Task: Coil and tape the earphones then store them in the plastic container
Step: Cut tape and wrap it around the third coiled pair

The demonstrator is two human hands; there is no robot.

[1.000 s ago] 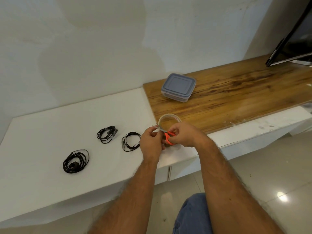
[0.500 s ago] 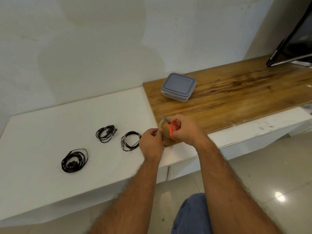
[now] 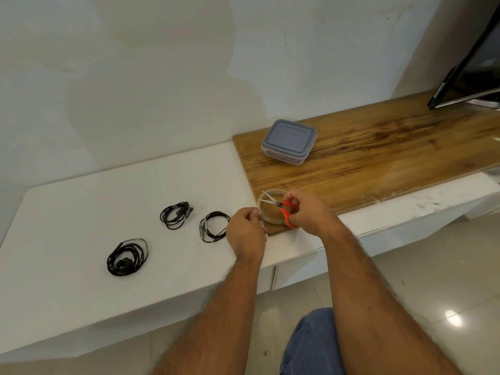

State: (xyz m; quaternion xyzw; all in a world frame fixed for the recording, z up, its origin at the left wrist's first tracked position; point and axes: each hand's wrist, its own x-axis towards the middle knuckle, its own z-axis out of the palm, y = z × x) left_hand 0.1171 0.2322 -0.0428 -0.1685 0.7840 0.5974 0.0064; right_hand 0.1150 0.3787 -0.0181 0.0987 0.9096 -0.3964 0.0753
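Observation:
Three black coiled earphones lie on the white counter: one at the left (image 3: 127, 257), one in the middle (image 3: 176, 214), one (image 3: 212, 226) just left of my left hand. My left hand (image 3: 246, 230) is closed with its fingertips pinched beside the tape roll; a strip of clear tape in it is hard to make out. My right hand (image 3: 305, 211) grips orange-handled scissors (image 3: 281, 208) with blades open over the clear tape roll (image 3: 270, 209), which rests on the near corner of the wooden board. The plastic container (image 3: 289, 141), lid on, stands further back on the board.
The wooden board (image 3: 378, 155) covers the right part of the white counter (image 3: 81, 212). A dark screen (image 3: 470, 74) leans at the far right. The counter's front edge runs just under my forearms; my knee in jeans (image 3: 308, 345) and tiled floor are below.
Both hands came down with the tape roll, which now rests on the board corner. The scissors have swung up with blades open over the roll. My left hand drew slightly left.

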